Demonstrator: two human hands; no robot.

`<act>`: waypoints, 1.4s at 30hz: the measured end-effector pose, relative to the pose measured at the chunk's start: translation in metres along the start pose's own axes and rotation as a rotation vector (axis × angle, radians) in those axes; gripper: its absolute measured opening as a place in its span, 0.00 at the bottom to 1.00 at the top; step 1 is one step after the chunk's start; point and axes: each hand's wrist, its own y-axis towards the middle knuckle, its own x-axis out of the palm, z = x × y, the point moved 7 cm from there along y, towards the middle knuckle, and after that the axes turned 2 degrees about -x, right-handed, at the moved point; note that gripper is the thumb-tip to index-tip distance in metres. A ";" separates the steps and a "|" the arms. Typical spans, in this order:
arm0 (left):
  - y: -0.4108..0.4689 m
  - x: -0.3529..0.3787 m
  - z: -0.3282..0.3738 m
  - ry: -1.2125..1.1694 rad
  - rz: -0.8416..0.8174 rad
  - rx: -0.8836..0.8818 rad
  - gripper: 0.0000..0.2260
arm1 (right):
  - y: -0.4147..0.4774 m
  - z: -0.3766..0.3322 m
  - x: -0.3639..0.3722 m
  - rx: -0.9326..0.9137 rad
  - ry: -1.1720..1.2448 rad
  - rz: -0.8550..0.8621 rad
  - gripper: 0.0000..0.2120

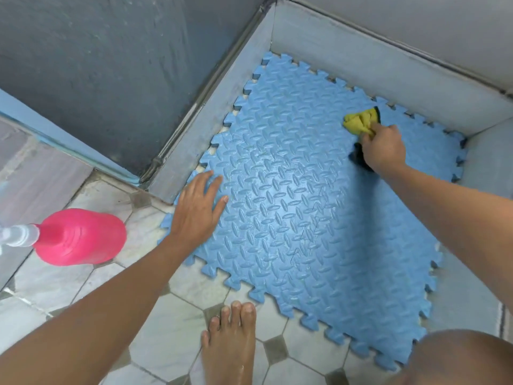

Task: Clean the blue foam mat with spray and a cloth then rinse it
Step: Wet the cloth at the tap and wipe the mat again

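The mat (305, 218), a square of blue foam with toothed edges and embossed ridges, lies flat and turned diagonally, its far corner pointing into the corner of the grey walls (361, 68) and its near part on tile (172, 343). The left hand (197, 209) presses its left corner with the fingers spread. The right hand (384, 148) clutches a crumpled yellow cloth (361, 122) on its far edge.

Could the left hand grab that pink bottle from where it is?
Probably yes: the left hand rests flat on the mat, holding nothing, and only bare floor separates it from the pink bottle.
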 end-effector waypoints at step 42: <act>0.000 -0.001 -0.006 -0.078 0.041 -0.015 0.24 | -0.130 -0.241 0.064 -0.693 0.040 -0.265 0.20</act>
